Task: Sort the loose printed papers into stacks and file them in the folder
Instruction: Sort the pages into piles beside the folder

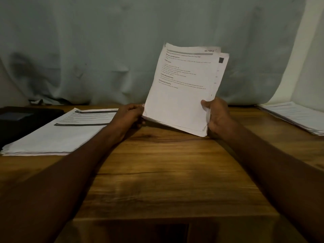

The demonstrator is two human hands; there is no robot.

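Here, papers (180, 95) upright, long axis near-vertical

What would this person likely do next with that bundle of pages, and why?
Probably peel off the top sheet: both the left hand and the right hand grip the held bundle upright, and sorted stacks already lie at left and right.

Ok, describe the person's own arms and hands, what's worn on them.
Both forearms are bare as far as the frame shows: no sleeves, gloves or watch visible. The left hand and right hand show no rings or markings that can be made out in the dim light.
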